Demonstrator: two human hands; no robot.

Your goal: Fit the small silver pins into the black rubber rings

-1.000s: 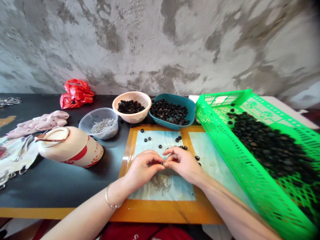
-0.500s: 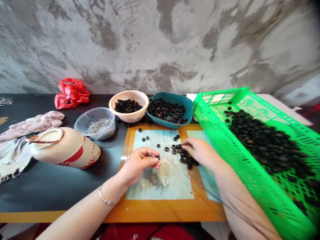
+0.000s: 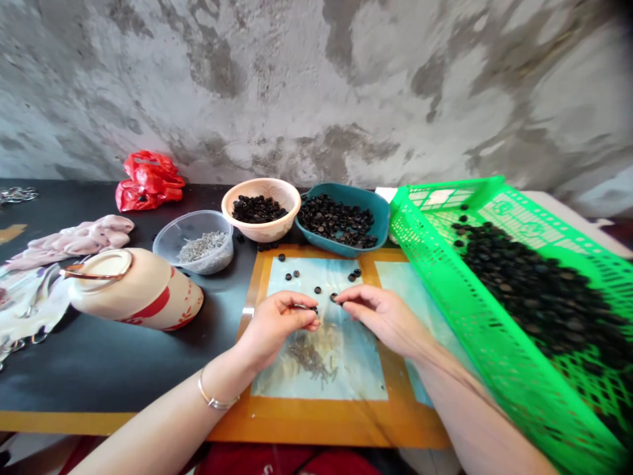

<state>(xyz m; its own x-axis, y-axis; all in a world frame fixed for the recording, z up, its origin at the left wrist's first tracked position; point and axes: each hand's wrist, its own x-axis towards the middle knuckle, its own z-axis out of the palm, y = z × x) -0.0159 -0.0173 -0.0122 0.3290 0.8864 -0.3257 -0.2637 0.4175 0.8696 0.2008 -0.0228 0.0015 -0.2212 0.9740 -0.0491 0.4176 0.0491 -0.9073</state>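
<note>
My left hand (image 3: 284,323) is closed in a pinch over the light blue sheet (image 3: 356,386), with a small black disc (image 3: 314,310) at its fingertips. Across from it, my right hand (image 3: 386,320) pinches at another black disc (image 3: 334,297); whether that disc is off the sheet, I cannot tell. Several loose black discs (image 3: 317,290) lie on the sheet beyond the hands. Below my fingers is a scatter of thin metal pins (image 3: 311,359). My right hand covers the spot where a cluster of discs lay.
At the back stand a clear tub of pins (image 3: 205,247), a pink bowl (image 3: 262,231) and a teal basin (image 3: 380,227), both holding black discs. A green crate (image 3: 445,284) of discs fills the right. On the left are a cream flask (image 3: 138,290), a cloth (image 3: 79,237) and a red bag (image 3: 150,181).
My right hand has moved left from the disc cluster towards my left hand, its fingertips now at a disc. My left hand keeps its pinch. The view has shifted slightly.
</note>
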